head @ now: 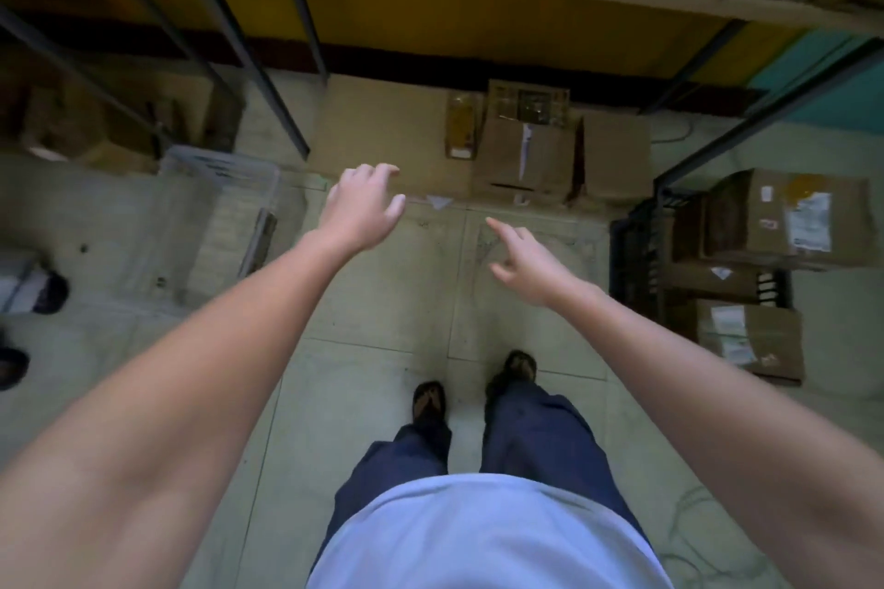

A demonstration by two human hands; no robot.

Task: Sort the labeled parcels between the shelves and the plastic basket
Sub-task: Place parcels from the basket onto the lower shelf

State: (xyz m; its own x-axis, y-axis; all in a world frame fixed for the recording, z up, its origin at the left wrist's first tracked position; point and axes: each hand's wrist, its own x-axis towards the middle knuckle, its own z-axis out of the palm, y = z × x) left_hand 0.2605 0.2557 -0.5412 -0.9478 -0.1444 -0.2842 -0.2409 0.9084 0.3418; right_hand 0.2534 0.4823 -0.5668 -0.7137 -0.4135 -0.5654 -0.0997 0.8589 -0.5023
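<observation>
Both hands, left hand (363,206) and right hand (526,265), are open and empty above brown cardboard boxes (524,153) on the smooth floor (373,349).

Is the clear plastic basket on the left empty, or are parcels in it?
Looks empty: through the clear basket only bare floor shows. The picture is blurred, so a flat parcel could be missed.
</observation>
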